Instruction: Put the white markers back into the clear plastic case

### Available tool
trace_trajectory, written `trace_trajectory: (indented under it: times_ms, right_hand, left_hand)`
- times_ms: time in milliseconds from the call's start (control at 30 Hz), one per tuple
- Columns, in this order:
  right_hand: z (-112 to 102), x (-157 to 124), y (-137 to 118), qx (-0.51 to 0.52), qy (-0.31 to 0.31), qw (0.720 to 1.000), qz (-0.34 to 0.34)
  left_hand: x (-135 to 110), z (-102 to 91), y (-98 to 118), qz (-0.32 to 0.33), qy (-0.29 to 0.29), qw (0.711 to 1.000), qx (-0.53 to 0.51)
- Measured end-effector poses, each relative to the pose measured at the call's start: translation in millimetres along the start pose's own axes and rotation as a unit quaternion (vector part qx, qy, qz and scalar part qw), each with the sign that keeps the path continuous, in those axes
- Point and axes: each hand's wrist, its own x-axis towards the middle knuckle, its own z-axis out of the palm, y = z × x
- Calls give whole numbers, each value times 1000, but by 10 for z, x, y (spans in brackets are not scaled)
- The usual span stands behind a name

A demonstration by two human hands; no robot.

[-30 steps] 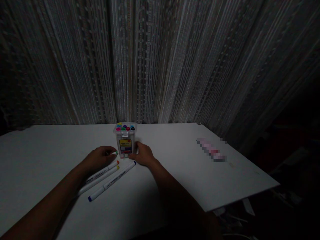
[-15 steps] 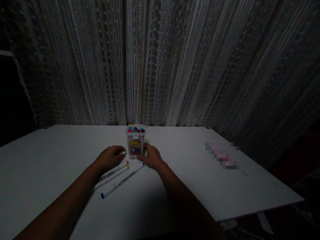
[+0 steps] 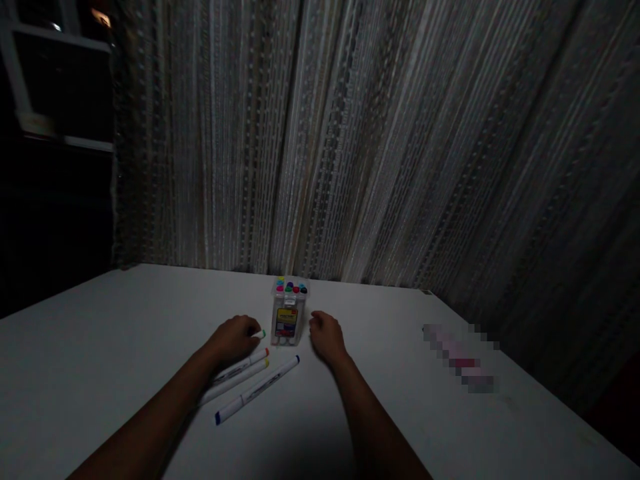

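My left hand (image 3: 235, 341) is closed around a green-tipped marker (image 3: 260, 335), most of which its fingers hide. To its right stands an upright clear plastic case (image 3: 287, 323) with a yellow label and several colored marker caps showing at the top. Just right of that case is my right hand (image 3: 326, 335), fingers loosely bent and apart, with nothing visible in it. Below my left hand lie an orange-tipped marker (image 3: 245, 363), a yellow-tipped marker (image 3: 235, 381) and a blue-tipped marker (image 3: 257, 390), all slanting on the white table.
The white table (image 3: 390, 413) extends to both sides. A pixelated pinkish object (image 3: 460, 360) lies toward its right edge. A patterned curtain (image 3: 320, 133) hangs behind the far edge, and a dark window frame (image 3: 60, 40) shows at upper left.
My right hand has come away from the case's side and moved slightly right. My left hand still grips the green-tipped marker. The camera view has shifted, showing the window at left.
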Motion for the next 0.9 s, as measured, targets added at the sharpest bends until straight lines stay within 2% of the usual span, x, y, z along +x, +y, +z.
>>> trace_trajectory:
  times_ms: [100, 167, 267, 333, 433, 500, 567, 633, 700, 767, 833, 900]
  right_hand:
    - [-23, 28, -55, 18, 40, 999, 9]
    - [-59, 37, -73, 24, 22, 999, -1]
    - [-127, 3, -102, 43, -91, 994, -47]
    - [-154, -58, -145, 50, -182, 978, -84]
    - [-135, -168, -234, 2, -269, 956, -115]
    - [-104, -218, -281, -43, -284, 950, -121]
    - [-100, -228, -296, -41, -293, 949, -107]
    - [-154, -196, -274, 39, -328, 941, -72]
    - [-269, -132, -226, 166, -358, 918, -46]
    - [-412, -51, -168, 292, -314, 903, -36]
    - [-542, 30, -104, 400, -195, 895, -22]
    - [-631, 102, -31, 473, -51, 879, 6]
  left_hand:
    - [-6, -80, 15, 22, 92, 995, -33]
    - [-1, -135, 2, 37, 167, 983, -64]
    - [8, -196, -34, 34, 257, 958, -120]
    - [12, -216, -56, 23, 300, 939, -164]
    - [17, -222, -80, 0, 335, 914, -229]
    - [21, -214, -93, -13, 345, 903, -255]
    - [26, -202, -106, -18, 352, 896, -269]
    - [34, -188, -118, -18, 351, 893, -281]
    - [49, -170, -132, -20, 351, 891, -287]
    - [72, -141, -151, -19, 353, 889, -290]
    - [99, -96, -181, -23, 351, 887, -298]
    - [125, -39, -220, -39, 330, 894, -302]
